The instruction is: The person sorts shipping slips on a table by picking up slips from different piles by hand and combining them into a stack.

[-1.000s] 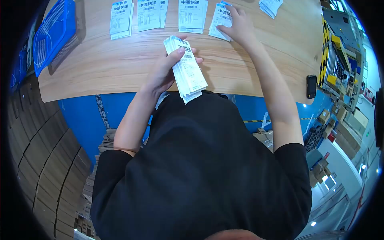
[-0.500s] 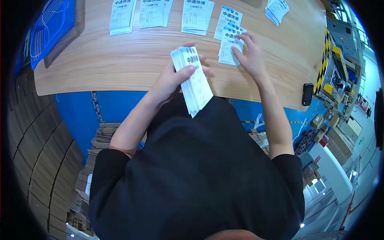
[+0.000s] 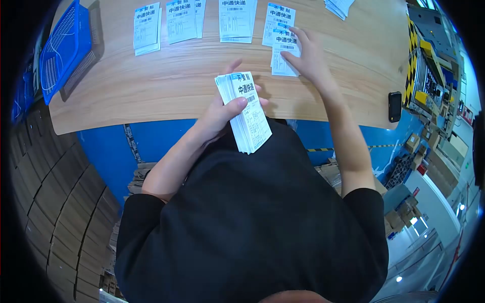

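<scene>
My left hand grips a thick stack of shipping labels, printed with Chinese characters and a blue strip along the top. Its thumb lies across the top label, and the other fingers are behind the stack. On the wooden table, my right hand has thumb and index finger spread over the right side of a label. That label overlaps the lower part of another label. Whether the fingertips press on it or only hover cannot be told.
Along the table's far side lie small piles of labels: a left pile, a second pile, a middle pile and a right pile. A blue basket stands left. A black handheld device lies near the right edge.
The view has shifted slightly, so the table and its piles sit a little differently in frame. My left hand's stack now faces the camera more. My right hand stays over the same label.
</scene>
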Demonstrator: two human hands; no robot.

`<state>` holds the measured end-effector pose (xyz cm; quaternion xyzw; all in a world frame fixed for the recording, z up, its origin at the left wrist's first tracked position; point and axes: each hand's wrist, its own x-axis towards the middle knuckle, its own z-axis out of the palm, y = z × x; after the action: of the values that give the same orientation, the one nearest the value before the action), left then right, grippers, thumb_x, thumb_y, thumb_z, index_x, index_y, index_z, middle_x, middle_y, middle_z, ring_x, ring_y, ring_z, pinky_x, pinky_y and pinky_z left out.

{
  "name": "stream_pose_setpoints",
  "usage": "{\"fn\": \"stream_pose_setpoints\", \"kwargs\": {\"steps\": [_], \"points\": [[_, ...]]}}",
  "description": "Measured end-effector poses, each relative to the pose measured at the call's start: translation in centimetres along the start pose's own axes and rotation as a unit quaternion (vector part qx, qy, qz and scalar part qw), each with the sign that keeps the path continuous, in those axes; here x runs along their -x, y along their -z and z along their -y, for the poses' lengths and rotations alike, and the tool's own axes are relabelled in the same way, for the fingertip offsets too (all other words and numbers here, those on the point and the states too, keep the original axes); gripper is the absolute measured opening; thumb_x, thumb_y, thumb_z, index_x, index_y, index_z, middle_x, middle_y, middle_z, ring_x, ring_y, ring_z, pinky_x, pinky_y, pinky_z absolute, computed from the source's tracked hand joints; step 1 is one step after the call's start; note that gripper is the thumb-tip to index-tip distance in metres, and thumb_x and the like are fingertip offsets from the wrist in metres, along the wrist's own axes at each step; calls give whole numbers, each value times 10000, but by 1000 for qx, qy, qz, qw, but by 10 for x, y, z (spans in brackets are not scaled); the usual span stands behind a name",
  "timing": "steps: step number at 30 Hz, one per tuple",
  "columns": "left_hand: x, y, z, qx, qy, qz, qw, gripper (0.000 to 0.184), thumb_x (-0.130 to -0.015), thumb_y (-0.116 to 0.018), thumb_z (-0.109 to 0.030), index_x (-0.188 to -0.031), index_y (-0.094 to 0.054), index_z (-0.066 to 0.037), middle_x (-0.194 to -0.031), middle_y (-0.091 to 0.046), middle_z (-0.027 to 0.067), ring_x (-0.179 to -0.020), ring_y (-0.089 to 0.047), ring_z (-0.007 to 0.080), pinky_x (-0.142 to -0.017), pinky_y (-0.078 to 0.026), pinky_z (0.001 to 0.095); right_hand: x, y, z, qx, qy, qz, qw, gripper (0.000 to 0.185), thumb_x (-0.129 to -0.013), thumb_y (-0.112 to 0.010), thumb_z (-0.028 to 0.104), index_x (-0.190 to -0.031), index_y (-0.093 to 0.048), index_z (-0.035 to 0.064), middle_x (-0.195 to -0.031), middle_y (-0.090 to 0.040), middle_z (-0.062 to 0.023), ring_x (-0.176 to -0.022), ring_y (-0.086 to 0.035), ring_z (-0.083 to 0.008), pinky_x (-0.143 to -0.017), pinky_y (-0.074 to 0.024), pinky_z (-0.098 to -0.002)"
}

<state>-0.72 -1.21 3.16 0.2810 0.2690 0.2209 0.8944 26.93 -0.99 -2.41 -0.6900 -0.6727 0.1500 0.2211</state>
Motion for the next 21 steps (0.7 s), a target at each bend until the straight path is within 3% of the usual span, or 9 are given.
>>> {"fn": "stream_pose_setpoints", "kwargs": {"steps": [4,6,11,13,18,21], "points": [[1,0,-1,-22,-16,4,1000,977,-827,-689,-344,-1498,-7,-146,-1172,-524,161,-1062,-629,307,-886,-538,432,-19,-2,-5,106,-30,90,990,690,-671,-803,297,-1269,-524,96,-1221,-549,-177,-1164,-490,-382,-958,-418,-461],[0,2,-2,-24,-25,-27,999,1036,-787,-716,-468,-1500,-20,-186,-1170,-528,184,-1032,-638,325,-837,-575,485,-30,4,4,208,-98,180,956,777,-620,-828,377,-1268,-506,94,-1221,-556,-167,-1172,-485,-378,-961,-413,-466],[-1,2,-7,21,-29,-45,998,995,-821,-678,-470,-1501,-7,-194,-1203,-502,212,-1061,-617,343,-854,-566,495,-29,-3,-12,201,-97,181,958,801,-599,-829,437,-1252,-504,104,-1145,-585,-167,-1113,-524,-358,-941,-416,-469],[-1,5,-8,85,-16,-40,995,882,-883,-628,-273,-1499,-6,-175,-1184,-524,188,-1077,-618,322,-886,-550,436,-26,-6,-22,183,-90,172,964,801,-604,-820,466,-1246,-510,104,-1095,-604,-167,-1090,-540,-348,-933,-412,-471],[0,12,-10,82,-31,-52,995,840,-897,-610,-295,-1493,-28,-186,-1202,-508,195,-1084,-610,330,-894,-547,457,-20,4,-34,149,-141,162,965,691,-622,-814,413,-1147,-526,68,-1079,-599,-179,-1065,-537,-360,-935,-410,-454],[-1,17,-11,78,-34,-53,995,811,-909,-596,-299,-1490,-39,-199,-1207,-501,198,-1084,-608,330,-894,-547,474,-4,6,-38,148,-117,127,974,629,-647,-806,357,-1125,-523,60,-1050,-596,-182,-1045,-538,-355,-924,-409,-468]]}}
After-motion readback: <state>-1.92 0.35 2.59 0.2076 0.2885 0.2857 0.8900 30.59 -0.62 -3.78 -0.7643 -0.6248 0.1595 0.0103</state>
